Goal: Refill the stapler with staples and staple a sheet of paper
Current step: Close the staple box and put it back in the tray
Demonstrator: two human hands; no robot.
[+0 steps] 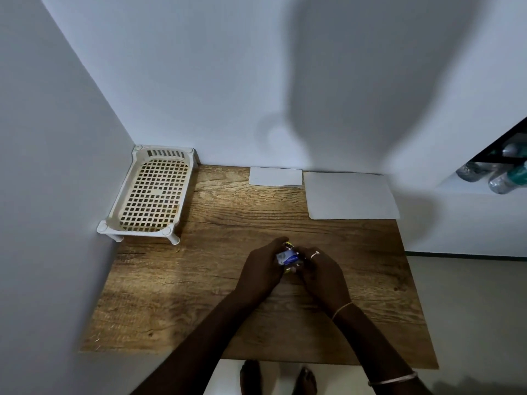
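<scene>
Wood-grain laminate forms the rectangular tabletop (176,295), which is set into a wall corner. A cream perforated plastic tray on short legs (151,195) is placed at the far left corner. A large white sheet of paper (352,196) is laid at the far right edge, and a smaller white paper piece (275,176) beside it along the far edge. Near the table's middle, a small blue-and-white object (287,257), probably the staple box or stapler, is held between both hands. The left hand (263,270) is closed around its left side; the right hand (322,273) is closed on its right end. The object's long axis runs roughly left to right. The large sheet lies well beyond the grip, nearer the right hand.
</scene>
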